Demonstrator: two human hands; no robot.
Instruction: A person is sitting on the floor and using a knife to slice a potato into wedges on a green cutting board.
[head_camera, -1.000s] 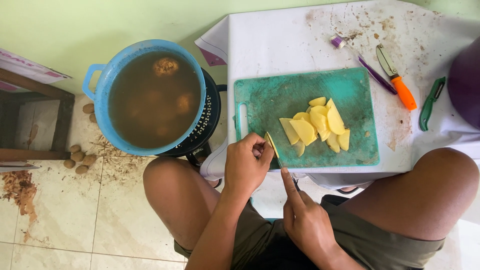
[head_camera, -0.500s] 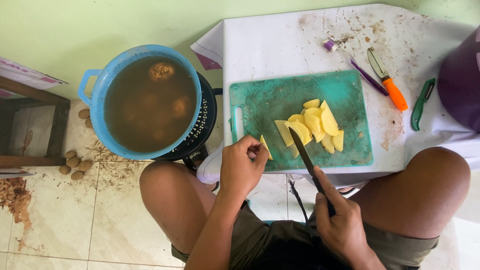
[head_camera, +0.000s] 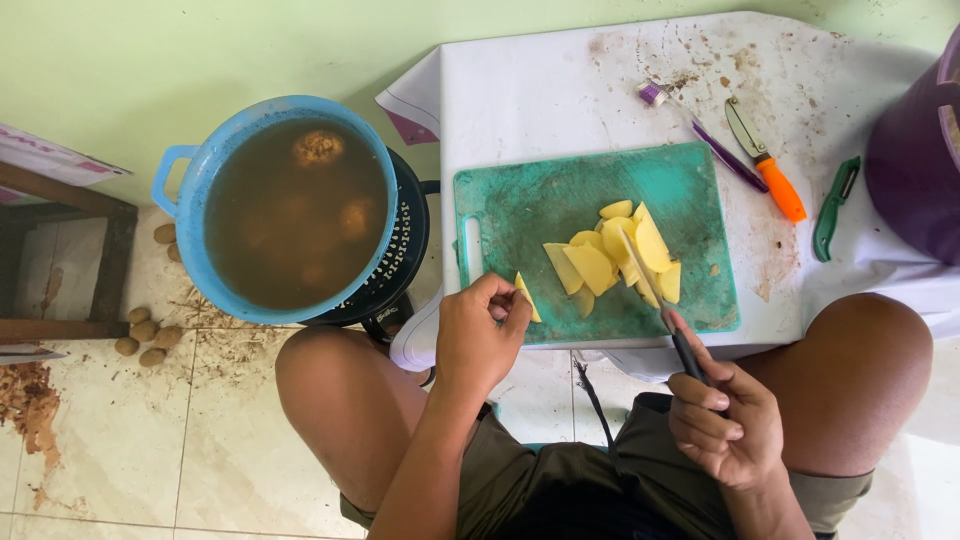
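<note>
Green board (head_camera: 560, 200) carries potato slices (head_camera: 615, 255); the left hand (head_camera: 480, 335) pinches one slice (head_camera: 526, 296) at its near edge. Right hand (head_camera: 725, 420) grips a knife (head_camera: 650, 290), blade across the pile. Blue basin (head_camera: 285, 210) crowds the left; peelers (head_camera: 770, 165) lie right. Purple bucket (head_camera: 915, 170) is cut off.

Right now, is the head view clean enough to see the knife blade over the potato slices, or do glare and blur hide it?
Head view: soft even daylight, no harsh glare; the knife blade reads thin but sharp over the potato slices; both the left hand and right hand are crisp, shadows faint; edges bend slightly with wide-angle distortion.
</note>
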